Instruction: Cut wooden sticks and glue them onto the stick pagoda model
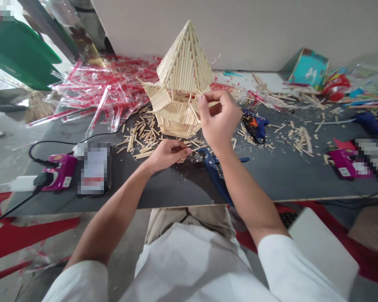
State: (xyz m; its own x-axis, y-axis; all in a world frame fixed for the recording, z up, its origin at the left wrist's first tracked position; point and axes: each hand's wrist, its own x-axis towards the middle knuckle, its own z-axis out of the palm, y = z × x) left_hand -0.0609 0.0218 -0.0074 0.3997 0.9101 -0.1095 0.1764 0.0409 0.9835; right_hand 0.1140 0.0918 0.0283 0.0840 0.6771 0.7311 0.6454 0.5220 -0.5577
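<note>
A small house built of pale wooden sticks (180, 79) with a pointed roof stands on the dark table (164, 188). My right hand (219, 119) is raised at the house's right side, thumb and fingers pinched on a stick panel of the lower roof. My left hand (168, 152) rests on the table in front of the house, fingers curled over loose cut sticks (141, 136); what it holds I cannot make out. Blue-handled cutters (216, 167) lie under my right forearm.
Red and clear plastic wrappers (103, 90) pile at the back left. A phone (93, 168) and a purple device (58, 172) with a cable lie at the left. A glue gun (255, 125), stick scraps (297, 136) and another purple device (346, 164) lie at the right.
</note>
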